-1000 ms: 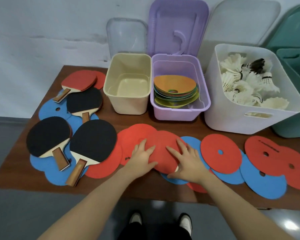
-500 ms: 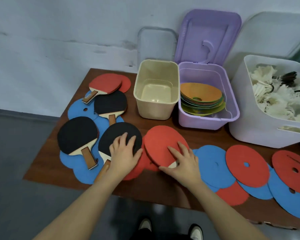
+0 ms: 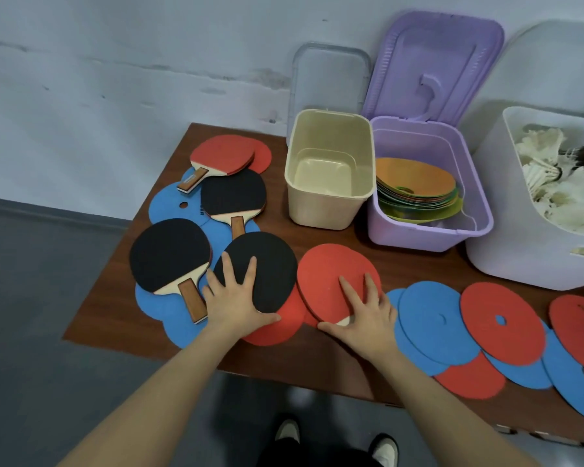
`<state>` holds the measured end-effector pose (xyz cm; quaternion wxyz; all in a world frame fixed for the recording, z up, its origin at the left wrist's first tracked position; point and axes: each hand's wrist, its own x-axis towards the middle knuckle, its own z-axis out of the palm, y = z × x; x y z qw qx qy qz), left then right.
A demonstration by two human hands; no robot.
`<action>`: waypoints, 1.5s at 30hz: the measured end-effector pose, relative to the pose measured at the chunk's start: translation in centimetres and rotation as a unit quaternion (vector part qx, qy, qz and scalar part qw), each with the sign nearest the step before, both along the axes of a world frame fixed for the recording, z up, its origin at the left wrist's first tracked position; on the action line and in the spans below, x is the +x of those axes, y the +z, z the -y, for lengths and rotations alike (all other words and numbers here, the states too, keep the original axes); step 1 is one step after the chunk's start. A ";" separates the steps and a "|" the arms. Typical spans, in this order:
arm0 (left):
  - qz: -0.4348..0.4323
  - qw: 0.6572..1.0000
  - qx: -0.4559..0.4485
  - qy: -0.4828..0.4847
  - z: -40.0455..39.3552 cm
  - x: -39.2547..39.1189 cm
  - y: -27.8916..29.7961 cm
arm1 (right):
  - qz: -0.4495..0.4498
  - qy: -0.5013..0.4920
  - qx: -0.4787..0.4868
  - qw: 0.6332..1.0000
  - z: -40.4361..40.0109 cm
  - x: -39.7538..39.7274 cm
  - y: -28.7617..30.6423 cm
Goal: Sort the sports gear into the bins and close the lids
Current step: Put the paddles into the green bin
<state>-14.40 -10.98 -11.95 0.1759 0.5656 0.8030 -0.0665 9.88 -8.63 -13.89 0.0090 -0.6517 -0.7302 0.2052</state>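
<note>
My left hand (image 3: 236,298) lies flat, fingers spread, on a black-faced paddle (image 3: 270,261) at the table's front left. My right hand (image 3: 364,308) lies flat on a red-faced paddle (image 3: 327,274) beside it and covers the handle. Neither hand is closed around anything. Three more paddles lie to the left: a black one (image 3: 169,251), another black one (image 3: 231,195) and a red one (image 3: 221,155). An empty cream bin (image 3: 324,210) stands behind. The purple bin (image 3: 415,234) holds stacked flat discs (image 3: 415,180). The white bin (image 3: 520,251) holds shuttlecocks (image 3: 560,183).
Blue discs (image 3: 432,321) and red discs (image 3: 499,325) overlap along the table's front right and under the paddles. A clear lid (image 3: 327,79) and the raised purple lid (image 3: 432,62) lean at the wall. The brown table's (image 3: 115,298) left edge drops to grey floor.
My left hand left the red paddle and moved left onto the black paddle. My right hand stayed on the red paddle. The view swung left.
</note>
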 end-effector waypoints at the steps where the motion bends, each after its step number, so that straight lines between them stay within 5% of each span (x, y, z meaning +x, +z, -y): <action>1: 0.002 1.000 0.003 0.000 0.0 0.0 0.1 | 0.001 0.002 -0.005 1.000 0.0 0.0 0.0; 16: 0.000 0.994 0.108 0.007 2.2 4.1 5.3 | -0.086 0.011 0.060 0.994 0.8 4.7 3.7; 29: 0.054 0.955 0.281 0.079 5.2 18.3 10.9 | -0.198 0.057 0.221 0.953 3.8 18.4 9.7; 45: 0.125 0.908 0.400 0.030 -8.2 33.6 20.3 | -0.217 0.002 0.421 0.881 -6.2 32.1 18.0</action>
